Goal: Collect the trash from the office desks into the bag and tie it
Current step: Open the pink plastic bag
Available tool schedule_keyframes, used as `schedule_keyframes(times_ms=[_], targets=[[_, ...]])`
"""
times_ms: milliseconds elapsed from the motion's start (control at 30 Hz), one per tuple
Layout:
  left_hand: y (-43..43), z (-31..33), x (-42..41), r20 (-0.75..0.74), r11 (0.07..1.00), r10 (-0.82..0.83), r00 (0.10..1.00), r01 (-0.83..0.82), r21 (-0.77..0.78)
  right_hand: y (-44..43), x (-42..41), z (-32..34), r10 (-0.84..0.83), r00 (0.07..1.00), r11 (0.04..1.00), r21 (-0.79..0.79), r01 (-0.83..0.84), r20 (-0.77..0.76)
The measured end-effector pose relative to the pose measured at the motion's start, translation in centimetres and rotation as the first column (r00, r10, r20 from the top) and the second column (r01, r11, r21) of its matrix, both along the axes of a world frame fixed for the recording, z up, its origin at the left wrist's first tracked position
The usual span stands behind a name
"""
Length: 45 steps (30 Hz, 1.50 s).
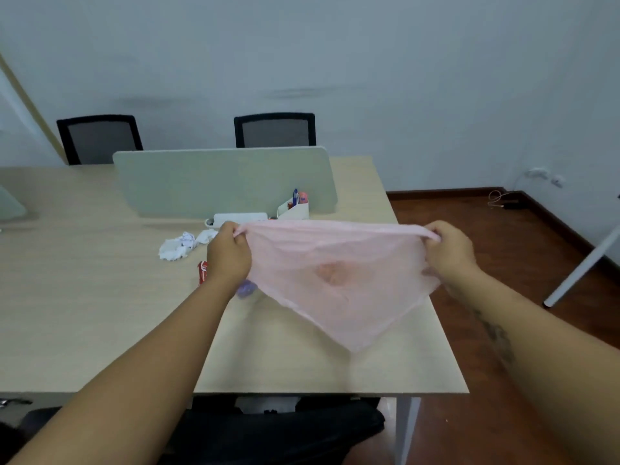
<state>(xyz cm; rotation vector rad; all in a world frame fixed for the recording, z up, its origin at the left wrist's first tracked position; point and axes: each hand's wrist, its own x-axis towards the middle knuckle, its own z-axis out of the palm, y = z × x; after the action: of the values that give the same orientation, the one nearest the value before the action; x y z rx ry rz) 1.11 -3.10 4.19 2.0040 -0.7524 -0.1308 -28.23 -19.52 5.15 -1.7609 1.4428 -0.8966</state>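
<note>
Head: L-grip (229, 253), R-grip (449, 251) hold bag (335, 280).

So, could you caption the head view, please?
Left hand and right hand stretch a pink bag over the desk near crumpled paper.

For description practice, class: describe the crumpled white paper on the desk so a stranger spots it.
Find the grey divider panel on the desk. Before it, left of the left hand, lies the crumpled white paper: wadded, unlike the red packet nearby.

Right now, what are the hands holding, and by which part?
Both grip the pink plastic bag by its top rim: left hand at the left end, right hand at the right end.
</note>
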Motion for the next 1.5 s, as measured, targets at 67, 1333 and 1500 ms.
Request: schedule_keyframes(times_ms=[67,1333,1500], targets=[[0.2,2.4,0.2,-0.021,0.998,0.023,1.0,-0.024,-0.056,1.1,0.3,2.5,-0.06,0.995,0.994,-0.091,0.067,0.076],[41.9,17.6,29.8,0.381,0.792,0.61,0.694,-0.541,-0.282,30.3,45.5,12.3,0.501,0.859,0.764,-0.518,-0.384,0.103],[43.5,13.6,33.9,0.507,0.864,0.467,0.725,-0.497,-0.085,32.5,49.9,9.8,0.551,0.819,0.725,-0.395,-0.564,-0.158]])
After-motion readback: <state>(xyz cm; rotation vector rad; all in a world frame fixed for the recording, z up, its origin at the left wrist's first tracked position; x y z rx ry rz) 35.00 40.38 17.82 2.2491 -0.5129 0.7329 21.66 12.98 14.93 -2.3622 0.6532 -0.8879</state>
